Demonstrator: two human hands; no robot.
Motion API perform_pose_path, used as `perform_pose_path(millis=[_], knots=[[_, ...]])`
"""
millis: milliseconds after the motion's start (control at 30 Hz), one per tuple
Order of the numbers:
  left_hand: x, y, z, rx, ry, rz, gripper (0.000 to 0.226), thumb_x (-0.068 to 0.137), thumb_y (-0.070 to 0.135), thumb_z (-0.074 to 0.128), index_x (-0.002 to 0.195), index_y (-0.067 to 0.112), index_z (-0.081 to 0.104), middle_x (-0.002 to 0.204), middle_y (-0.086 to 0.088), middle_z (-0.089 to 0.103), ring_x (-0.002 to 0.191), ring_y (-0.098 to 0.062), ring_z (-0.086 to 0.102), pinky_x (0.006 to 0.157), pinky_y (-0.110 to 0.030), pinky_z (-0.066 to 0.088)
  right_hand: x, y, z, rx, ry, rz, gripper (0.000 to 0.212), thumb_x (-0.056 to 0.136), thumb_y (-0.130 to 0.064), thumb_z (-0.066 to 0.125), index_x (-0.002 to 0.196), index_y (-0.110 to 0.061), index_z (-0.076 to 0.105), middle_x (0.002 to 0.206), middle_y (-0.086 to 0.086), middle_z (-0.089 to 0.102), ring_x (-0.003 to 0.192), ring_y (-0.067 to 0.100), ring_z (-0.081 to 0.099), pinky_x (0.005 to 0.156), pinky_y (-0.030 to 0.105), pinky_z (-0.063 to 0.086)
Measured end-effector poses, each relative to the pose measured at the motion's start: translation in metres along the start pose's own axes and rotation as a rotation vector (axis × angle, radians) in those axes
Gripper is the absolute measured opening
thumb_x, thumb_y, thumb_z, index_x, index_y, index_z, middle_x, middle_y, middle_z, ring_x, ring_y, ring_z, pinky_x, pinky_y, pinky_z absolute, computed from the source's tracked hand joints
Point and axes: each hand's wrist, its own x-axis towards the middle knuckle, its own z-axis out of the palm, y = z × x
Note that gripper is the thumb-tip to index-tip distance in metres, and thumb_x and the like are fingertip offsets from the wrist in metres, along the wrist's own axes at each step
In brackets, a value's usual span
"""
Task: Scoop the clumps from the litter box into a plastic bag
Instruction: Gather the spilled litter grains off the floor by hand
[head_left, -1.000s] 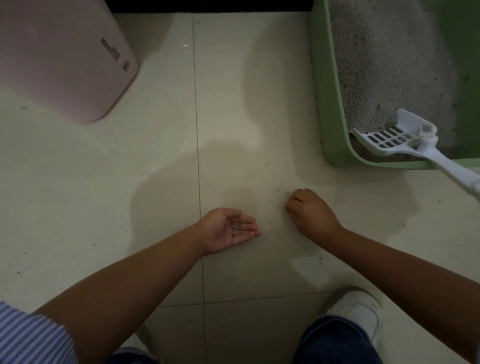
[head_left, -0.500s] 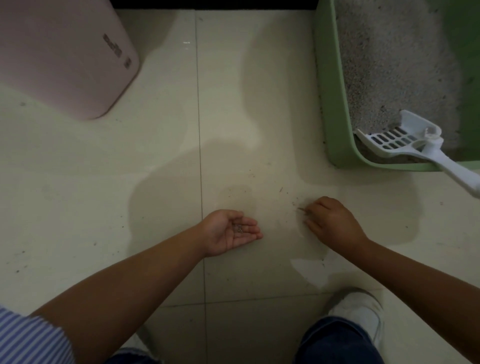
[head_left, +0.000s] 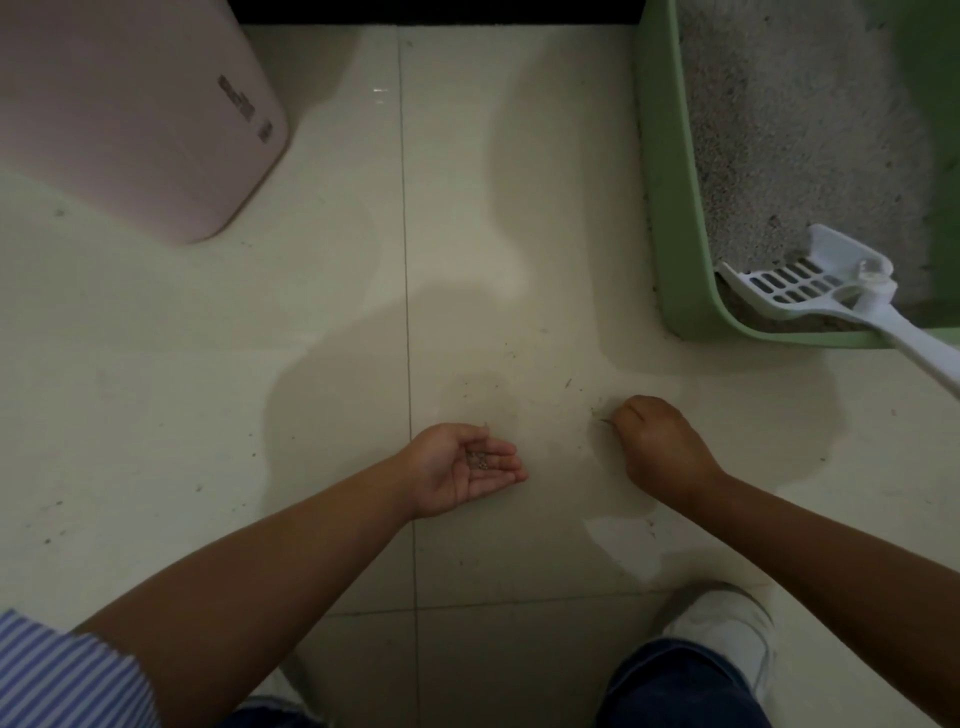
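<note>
The left hand (head_left: 457, 470) lies palm up on the floor (head_left: 311, 364), fingers (head_left: 501, 465) loosely cupped around a few litter grains (head_left: 479, 461). The right hand (head_left: 657, 447), fingers pinched together, touches the floor just beside scattered specks. The litter box (head_left: 670, 208) sits beyond it, the scoop (head_left: 800, 286) resting inside.

The only lettering stands on the pink bin (head_left: 130, 114) at the upper left: a short dark printed mark near its right edge, with a smaller mark just below it toward the corner. Both are blurred and set at an angle, so no letter or number can be made out. Nothing else in view carries any text, label or sign.
</note>
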Motion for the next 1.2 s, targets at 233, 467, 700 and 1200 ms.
perform_pose_path(millis=[233, 467, 700, 1200], knots=[[-0.001, -0.007, -0.002, -0.021, 0.003, 0.009, 0.040, 0.099, 0.015, 0.031, 0.079, -0.007, 0.058, 0.060, -0.018, 0.067, 0.053, -0.025, 0.069, 0.053, -0.027, 0.057, 0.011, -0.076, -0.042, 0.601, 0.025, -0.064, 0.017, 0.074, -0.013, 0.060, 0.075, -0.001, 0.071, 0.069, 0.008, 0.069, 0.061, 0.001, 0.049, 0.059, 0.002, 0.036], [-0.011, -0.011, -0.020, -0.055, 0.037, 0.017, 0.058, 0.098, 0.012, 0.034, 0.053, -0.006, 0.066, 0.054, -0.017, 0.064, 0.050, -0.025, 0.068, 0.046, -0.025, 0.056, 0.038, -0.065, -0.033, 0.432, -0.017, -0.050, 0.016, 0.080, -0.008, 0.059, 0.084, 0.002, 0.071, 0.079, 0.018, 0.070, 0.075, 0.031, 0.065, 0.071, 0.027, 0.044], [-0.026, -0.013, -0.046, -0.057, 0.095, 0.006, 0.049, 0.098, 0.012, 0.033, 0.065, -0.008, 0.063, 0.054, -0.018, 0.064, 0.050, -0.026, 0.068, 0.045, -0.024, 0.056, 0.078, -0.094, -0.025, 0.171, -0.027, -0.368, 0.028, 0.058, -0.008, 0.071, 0.082, 0.005, 0.066, 0.082, 0.021, 0.064, 0.070, 0.039, 0.061, 0.061, 0.041, 0.052], [-0.025, -0.011, -0.050, -0.086, 0.093, 0.035, 0.040, 0.098, 0.014, 0.032, 0.077, -0.007, 0.058, 0.054, -0.015, 0.065, 0.052, -0.024, 0.069, 0.052, -0.025, 0.056, 0.052, -0.106, 0.001, 0.043, 0.030, -0.414, 0.016, 0.057, 0.003, 0.044, 0.052, -0.006, 0.056, 0.060, 0.008, 0.058, 0.052, 0.023, 0.057, 0.042, 0.017, 0.040]])
